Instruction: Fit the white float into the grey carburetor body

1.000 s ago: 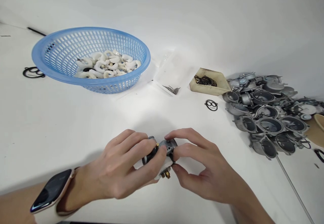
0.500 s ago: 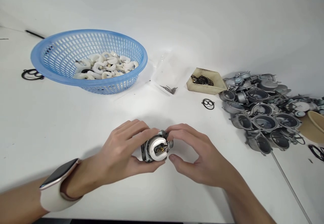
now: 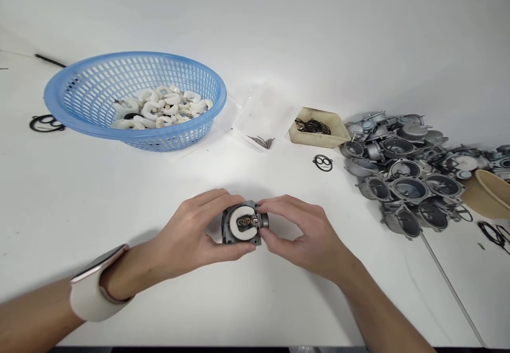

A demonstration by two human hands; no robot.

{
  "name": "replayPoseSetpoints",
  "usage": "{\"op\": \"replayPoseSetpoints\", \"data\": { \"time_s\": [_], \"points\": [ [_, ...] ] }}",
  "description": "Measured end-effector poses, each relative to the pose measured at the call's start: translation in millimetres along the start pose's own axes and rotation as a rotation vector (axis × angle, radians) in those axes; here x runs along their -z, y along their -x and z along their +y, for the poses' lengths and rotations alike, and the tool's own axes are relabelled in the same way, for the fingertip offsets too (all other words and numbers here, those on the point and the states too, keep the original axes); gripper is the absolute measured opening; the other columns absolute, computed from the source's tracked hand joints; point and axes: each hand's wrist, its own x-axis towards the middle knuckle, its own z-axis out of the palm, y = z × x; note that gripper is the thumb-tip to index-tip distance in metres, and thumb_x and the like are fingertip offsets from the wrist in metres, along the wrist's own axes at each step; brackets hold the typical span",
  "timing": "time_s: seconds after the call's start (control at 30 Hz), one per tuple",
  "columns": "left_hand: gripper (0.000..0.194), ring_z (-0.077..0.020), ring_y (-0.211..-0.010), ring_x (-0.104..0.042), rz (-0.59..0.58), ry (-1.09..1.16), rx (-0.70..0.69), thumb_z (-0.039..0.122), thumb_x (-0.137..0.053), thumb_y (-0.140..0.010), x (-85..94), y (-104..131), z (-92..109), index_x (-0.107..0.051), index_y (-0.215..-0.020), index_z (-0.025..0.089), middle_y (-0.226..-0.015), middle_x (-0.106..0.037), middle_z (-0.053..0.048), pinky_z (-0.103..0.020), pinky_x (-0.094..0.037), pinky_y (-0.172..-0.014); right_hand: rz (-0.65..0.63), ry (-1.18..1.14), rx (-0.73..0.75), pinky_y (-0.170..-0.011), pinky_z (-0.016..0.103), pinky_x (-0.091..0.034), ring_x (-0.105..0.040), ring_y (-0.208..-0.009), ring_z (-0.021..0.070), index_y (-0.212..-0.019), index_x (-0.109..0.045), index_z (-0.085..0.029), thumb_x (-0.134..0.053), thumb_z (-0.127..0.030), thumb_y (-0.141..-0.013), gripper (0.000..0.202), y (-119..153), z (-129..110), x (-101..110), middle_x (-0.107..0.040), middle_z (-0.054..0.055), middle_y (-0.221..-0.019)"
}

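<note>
Head view: both hands grip one grey metal carburetor body (image 3: 242,225) just above the white table (image 3: 79,193), the left hand (image 3: 191,233) wrapped round its left side, the right hand (image 3: 297,230) pinching its right edge. A white curved float already sits in its open face; no bowl covers it yet. Matching floats (image 3: 159,106) fill the blue slotted basket (image 3: 79,84); dull cast bowls (image 3: 406,172) are heaped at right, black gaskets (image 3: 312,125) in a tan tray.

A white surface (image 3: 79,209). A blue basket (image 3: 59,84), slotted in a grid pattern, holds white curved pieces (image 3: 159,108). The small part (image 3: 243,224) is grey with a white ring. Tan tray (image 3: 314,139), black rings (image 3: 313,126), silvery-grey metal cups (image 3: 410,183), white watch strap (image 3: 90,300).
</note>
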Motion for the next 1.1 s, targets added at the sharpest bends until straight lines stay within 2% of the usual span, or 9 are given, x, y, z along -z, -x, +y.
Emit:
{"op": "replayPoseSetpoints", "data": {
  "time_s": [0.23,0.5,0.63,0.77,1.1],
  "points": [
    [0.045,-0.0158,-0.086,-0.066,0.008,0.006,0.034,0.042,-0.084,-0.084,-1.6,0.0,-1.8,-0.062,-0.120,0.026,-0.100,-0.070,0.002,-0.026,-0.052,-0.078,0.101,-0.006,0.073,-0.087,0.028,-0.063,-0.076,-0.095,0.0180,-0.102,-0.075,-0.022,-0.073,-0.008,-0.089,0.019,-1.2,6.3,-3.6,-0.080,0.004,-0.105],
    [0.043,-0.0155,-0.085,-0.066,0.013,-0.022,0.045,0.044,-0.082,-0.085,-2.0,-0.6,-1.3,-0.060,-0.117,0.026,-0.099,-0.069,0.003,-0.026,-0.052,-0.076,0.073,0.010,0.091,-0.091,0.025,-0.063,-0.077,-0.097,0.0165,-0.104,-0.078,-0.021,-0.071,-0.010,-0.094,0.016,-0.5,7.5,-1.6,-0.080,0.004,-0.110],
    [0.037,-0.0145,-0.080,-0.063,-0.015,-0.038,0.053,0.043,-0.081,-0.086,0.0,-0.9,0.3,-0.060,-0.110,0.024,-0.094,-0.066,0.003,-0.025,-0.050,-0.072,0.088,-0.015,0.103,-0.091,0.027,-0.064,-0.077,-0.098,0.0171,-0.105,-0.078,-0.020,-0.070,-0.007,-0.094,0.020,-1.3,5.5,-4.2,-0.080,0.005,-0.111],
    [0.034,-0.0149,-0.076,-0.061,-0.020,-0.038,0.061,0.043,-0.079,-0.086,-1.5,-0.5,0.9,-0.059,-0.104,0.023,-0.089,-0.063,0.003,-0.025,-0.048,-0.067,0.109,-0.041,0.079,-0.091,0.029,-0.065,-0.078,-0.099,0.0184,-0.104,-0.079,-0.021,-0.069,-0.005,-0.093,0.022,0.3,2.6,-7.4,-0.079,0.006,-0.114],
    [0.032,-0.0153,-0.075,-0.060,-0.009,-0.038,0.066,0.044,-0.076,-0.088,-3.0,1.3,0.7,-0.057,-0.105,0.024,-0.089,-0.062,0.003,-0.026,-0.047,-0.066,0.135,-0.042,0.010,-0.086,0.027,-0.067,-0.079,-0.098,0.0196,-0.103,-0.082,-0.018,-0.069,-0.008,-0.093,0.019,3.2,-1.9,-11.4,-0.080,0.008,-0.116]
  ]
}}
